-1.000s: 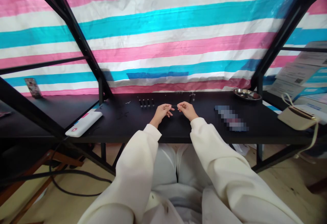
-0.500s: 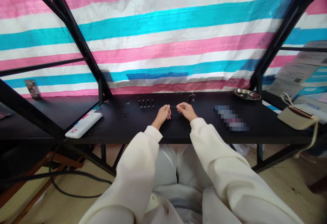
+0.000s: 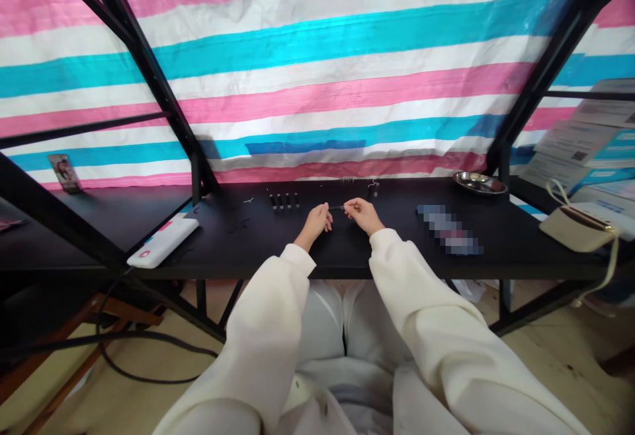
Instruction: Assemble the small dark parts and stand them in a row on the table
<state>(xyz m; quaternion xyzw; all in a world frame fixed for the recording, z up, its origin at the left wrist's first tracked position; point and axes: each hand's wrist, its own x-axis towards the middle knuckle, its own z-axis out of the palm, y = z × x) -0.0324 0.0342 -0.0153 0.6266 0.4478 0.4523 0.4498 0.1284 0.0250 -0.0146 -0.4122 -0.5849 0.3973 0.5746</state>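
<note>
Between my two hands runs a thin dark stick-like piece (image 3: 337,207), held level just over the black table. My left hand (image 3: 317,220) pinches its left end, closed. Closed too, the fingertips of my right hand (image 3: 360,213) grip its right end, where a lighter bit shows. Left of my hands, several short dark cylinders with pale ends (image 3: 284,201) stand in a row on the table. Another such small dark piece (image 3: 376,190) is behind my right hand, beside a thin white strand (image 3: 370,184). What exactly the held piece is remains too small to make out.
On the black table (image 3: 381,256) a white power strip-like box (image 3: 163,243) lies at left. A shiny metal dish (image 3: 479,183) stands at back right, a blurred bluish packet (image 3: 449,230) nearer. A beige bag (image 3: 575,227) sits far right. Black frame posts (image 3: 149,65) rise at the sides.
My right hand has shifted very slightly to the right, and a little more of the dark piece shows between my hands. My left hand has barely moved.
</note>
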